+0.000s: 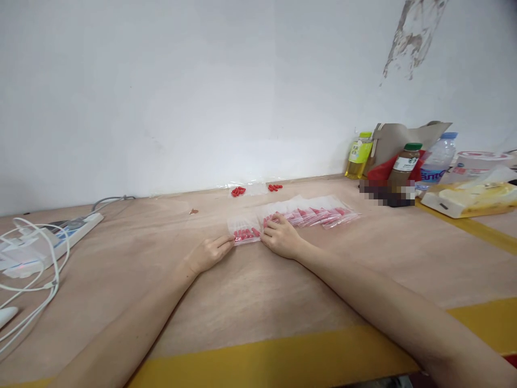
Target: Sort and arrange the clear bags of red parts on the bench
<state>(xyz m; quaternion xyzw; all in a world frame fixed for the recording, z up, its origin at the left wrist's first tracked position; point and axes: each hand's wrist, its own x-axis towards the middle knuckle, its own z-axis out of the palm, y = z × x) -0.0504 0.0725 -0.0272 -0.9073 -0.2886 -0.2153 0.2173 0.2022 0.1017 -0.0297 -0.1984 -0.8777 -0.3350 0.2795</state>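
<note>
- 1 left hand (212, 253), pinching 1 bag (242, 224), left edge
- 1 right hand (281, 237), fingers bent, bag's right edge; grip unclear
- 1 row of bags (319, 210), right of right hand

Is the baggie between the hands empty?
Not empty: small red oblong pieces show through the clear plastic bag, along its near edge.

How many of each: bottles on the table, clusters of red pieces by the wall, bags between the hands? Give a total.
Bottles: 3
Red clusters by the wall: 2
Small bag between the left hand and right hand: 1
Total: 6
The overlapping bags on the right blend too much to count, so they're left out.
</note>
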